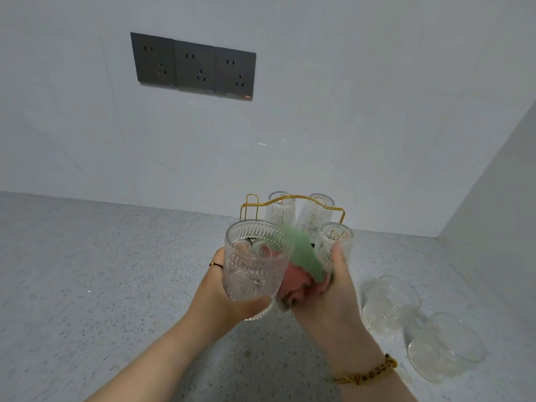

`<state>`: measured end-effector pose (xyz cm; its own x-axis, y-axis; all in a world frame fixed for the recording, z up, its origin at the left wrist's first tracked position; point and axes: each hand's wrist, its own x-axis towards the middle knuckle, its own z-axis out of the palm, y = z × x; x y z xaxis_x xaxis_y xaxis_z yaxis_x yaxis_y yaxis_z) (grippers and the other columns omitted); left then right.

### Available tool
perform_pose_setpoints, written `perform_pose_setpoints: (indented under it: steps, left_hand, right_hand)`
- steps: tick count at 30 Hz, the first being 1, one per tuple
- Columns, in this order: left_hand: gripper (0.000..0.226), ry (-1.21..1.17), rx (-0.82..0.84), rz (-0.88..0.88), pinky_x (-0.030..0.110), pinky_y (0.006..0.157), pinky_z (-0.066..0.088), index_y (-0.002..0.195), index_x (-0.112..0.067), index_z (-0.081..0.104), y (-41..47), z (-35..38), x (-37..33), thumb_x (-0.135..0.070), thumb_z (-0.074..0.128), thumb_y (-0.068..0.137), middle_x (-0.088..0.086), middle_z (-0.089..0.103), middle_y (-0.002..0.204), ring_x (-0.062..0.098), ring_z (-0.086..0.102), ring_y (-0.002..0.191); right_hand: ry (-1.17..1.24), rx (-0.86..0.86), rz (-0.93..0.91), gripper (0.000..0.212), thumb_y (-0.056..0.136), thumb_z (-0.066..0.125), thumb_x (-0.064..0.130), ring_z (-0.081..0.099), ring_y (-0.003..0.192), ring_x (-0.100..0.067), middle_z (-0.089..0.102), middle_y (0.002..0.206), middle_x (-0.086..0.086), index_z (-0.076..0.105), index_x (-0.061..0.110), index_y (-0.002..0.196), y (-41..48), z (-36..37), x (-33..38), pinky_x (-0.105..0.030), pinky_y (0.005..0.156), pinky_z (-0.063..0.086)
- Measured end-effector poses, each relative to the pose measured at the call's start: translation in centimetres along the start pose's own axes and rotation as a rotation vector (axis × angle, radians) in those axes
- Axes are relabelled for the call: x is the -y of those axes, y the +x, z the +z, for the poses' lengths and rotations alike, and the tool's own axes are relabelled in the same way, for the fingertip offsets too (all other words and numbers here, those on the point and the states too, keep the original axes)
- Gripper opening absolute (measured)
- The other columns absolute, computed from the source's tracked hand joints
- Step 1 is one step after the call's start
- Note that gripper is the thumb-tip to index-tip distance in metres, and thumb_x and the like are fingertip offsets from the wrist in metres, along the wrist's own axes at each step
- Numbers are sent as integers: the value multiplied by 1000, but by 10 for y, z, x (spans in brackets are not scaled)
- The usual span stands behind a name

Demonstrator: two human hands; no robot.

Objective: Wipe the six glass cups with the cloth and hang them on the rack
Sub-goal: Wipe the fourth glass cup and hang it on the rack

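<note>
Left hand (229, 288) wraps an embossed clear glass cup (255, 262), held above the speckled grey counter (101, 285). Right hand (327, 294) clenches a pink-and-green cloth (301, 265) against its rim. Three cups hang on the gold wire rack (252, 201); two lie at right.

The one camera sits on my head, looking forward and down over the worktop (116, 285) toward the wall (319, 111) at its far edge. My hands are close below the lens, low in the middle. The worktop's far right corner shows; its near edge doesn't.
</note>
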<state>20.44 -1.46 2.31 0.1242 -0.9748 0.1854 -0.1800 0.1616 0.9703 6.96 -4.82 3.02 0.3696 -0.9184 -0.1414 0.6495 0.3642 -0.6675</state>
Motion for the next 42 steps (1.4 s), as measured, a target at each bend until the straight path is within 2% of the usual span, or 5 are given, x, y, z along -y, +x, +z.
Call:
perform_pose_setpoints:
  steps: [12, 18, 25, 35, 42]
  left_hand:
    - [94, -193, -91, 54, 5, 58, 48, 113, 0, 49, 6, 8, 18, -36, 76, 30, -1, 63, 90, -11, 63, 72]
    - [59, -137, -161, 52, -2, 55, 42, 84, -28, 40, 14, 9, 6, -1, 82, 53, -12, 53, 83, -22, 56, 64]
    - [95, -83, -65, 10, 2, 55, 45, 114, -3, 50, 17, -3, 23, -38, 77, 30, -6, 63, 91, -12, 62, 72]
    - [69, -35, -28, 19, -4, 59, 41, 89, -32, 46, -7, -2, 17, -35, 80, 28, -17, 65, 78, -23, 56, 76]
    - [70, 193, 90, 55, -2, 61, 41, 94, -45, 41, -10, -7, 18, -9, 84, 53, -21, 57, 90, -27, 51, 81]
  right_hand:
    - [256, 27, 128, 63, 89, 33, 49, 71, 77, -29, 72, 92, -18, 75, 3, 83, 0, 7, -37, -37, 65, 58]
    - [183, 147, 180, 55, 77, 48, 49, 69, 92, -25, 71, 102, -14, 71, 4, 98, -6, 7, -46, -34, 76, 57]
    - [231, 209, 79, 79, 56, 84, 19, 61, 107, -32, 57, 127, -19, 52, 7, 127, -14, -5, -52, -46, 91, 50]
    - [141, 105, 44, 65, 36, 91, 27, 70, 85, -27, 71, 98, -17, 72, 2, 93, -19, -14, -29, -34, 66, 58]
    - [-459, -15, -194, 16, 85, 47, 22, 51, 47, -6, 57, 56, 2, 54, 8, 83, -19, 3, 25, -17, 45, 41]
